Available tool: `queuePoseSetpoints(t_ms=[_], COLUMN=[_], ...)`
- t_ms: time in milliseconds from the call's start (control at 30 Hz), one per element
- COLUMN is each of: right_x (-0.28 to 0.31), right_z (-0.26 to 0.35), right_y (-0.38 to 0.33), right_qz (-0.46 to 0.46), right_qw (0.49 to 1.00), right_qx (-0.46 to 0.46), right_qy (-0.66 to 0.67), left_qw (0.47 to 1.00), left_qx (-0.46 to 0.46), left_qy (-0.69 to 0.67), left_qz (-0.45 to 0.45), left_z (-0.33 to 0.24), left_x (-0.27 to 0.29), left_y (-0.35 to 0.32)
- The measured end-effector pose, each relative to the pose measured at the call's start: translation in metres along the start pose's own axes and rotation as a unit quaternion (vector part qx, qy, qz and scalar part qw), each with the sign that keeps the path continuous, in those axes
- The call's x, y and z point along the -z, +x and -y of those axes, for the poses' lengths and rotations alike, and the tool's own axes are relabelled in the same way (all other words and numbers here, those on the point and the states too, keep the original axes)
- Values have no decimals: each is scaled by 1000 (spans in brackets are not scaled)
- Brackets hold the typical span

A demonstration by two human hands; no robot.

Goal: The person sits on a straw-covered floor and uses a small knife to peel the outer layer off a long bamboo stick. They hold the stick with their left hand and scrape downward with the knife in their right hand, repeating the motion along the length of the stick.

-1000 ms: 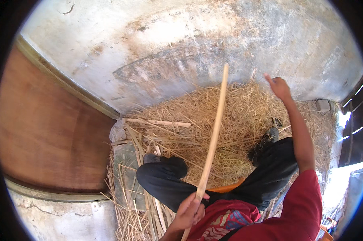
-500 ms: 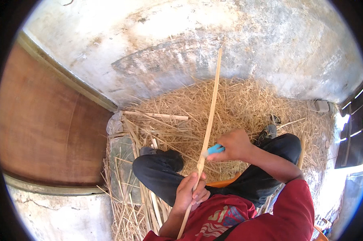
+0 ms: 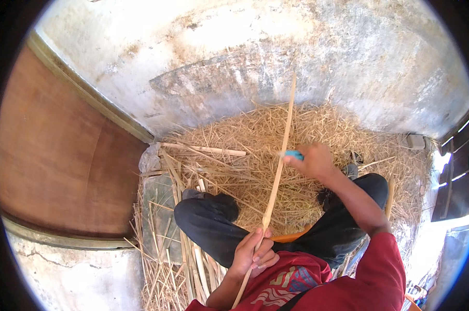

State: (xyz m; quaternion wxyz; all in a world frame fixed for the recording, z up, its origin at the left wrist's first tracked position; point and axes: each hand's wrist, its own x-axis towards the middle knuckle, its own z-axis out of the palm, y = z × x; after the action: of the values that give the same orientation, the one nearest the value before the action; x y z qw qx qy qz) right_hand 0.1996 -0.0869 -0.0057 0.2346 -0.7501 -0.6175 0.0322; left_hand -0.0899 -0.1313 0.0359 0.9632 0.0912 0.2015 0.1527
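A long, pale bamboo strip (image 3: 276, 189) slants up and away from my lap, its far end standing against the wall. My left hand (image 3: 254, 253) is closed around its lower part, just below a thicker joint. Higher up, my right hand (image 3: 316, 161) grips a knife with a blue handle (image 3: 295, 154). The knife's blade is smeared by motion and lies at the strip's edge, about halfway along it; whether it touches cannot be made out.
Straw-like shavings (image 3: 234, 171) cover the floor up to the stained wall (image 3: 229, 67). More cut strips (image 3: 201, 264) lie left of my bent legs, beside a grey slab (image 3: 159, 207). A brown wooden panel (image 3: 68, 155) stands at the left. A small grey block (image 3: 415, 141) sits by the far right corner.
My right hand has moved the knife up the strip, away from my left hand. The strip's far end has shifted slightly right and lower. My left hand keeps its hold.
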Motion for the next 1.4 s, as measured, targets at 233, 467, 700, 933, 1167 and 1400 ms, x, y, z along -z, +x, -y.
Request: queuePoseSetpoints(t_ms=[233, 467, 700, 933, 1167, 1400], right_x=[3, 5, 10, 23, 22, 29], right_z=[55, 57, 40, 44, -2, -76], right_y=[-58, -63, -49, -20, 32, 83], right_qz=[93, 106, 45, -54, -42, -103], right_qw=[984, 978, 976, 955, 987, 984], right_qx=[131, 153, 211, 292, 139, 41], right_qy=[76, 97, 18, -16, -67, -139], left_qw=[999, 994, 1000, 995, 997, 992], left_qx=[-18, -8, 4, -28, -14, 22], left_qy=[-28, -89, 8, 89, 72, 123], left_qz=[17, 63, 5, -22, -29, -32], left_z=[-4, -2, -5, -15, -9, 3], left_x=[11, 11, 0, -8, -5, -5], left_y=[5, 9, 12, 2, -14, -37])
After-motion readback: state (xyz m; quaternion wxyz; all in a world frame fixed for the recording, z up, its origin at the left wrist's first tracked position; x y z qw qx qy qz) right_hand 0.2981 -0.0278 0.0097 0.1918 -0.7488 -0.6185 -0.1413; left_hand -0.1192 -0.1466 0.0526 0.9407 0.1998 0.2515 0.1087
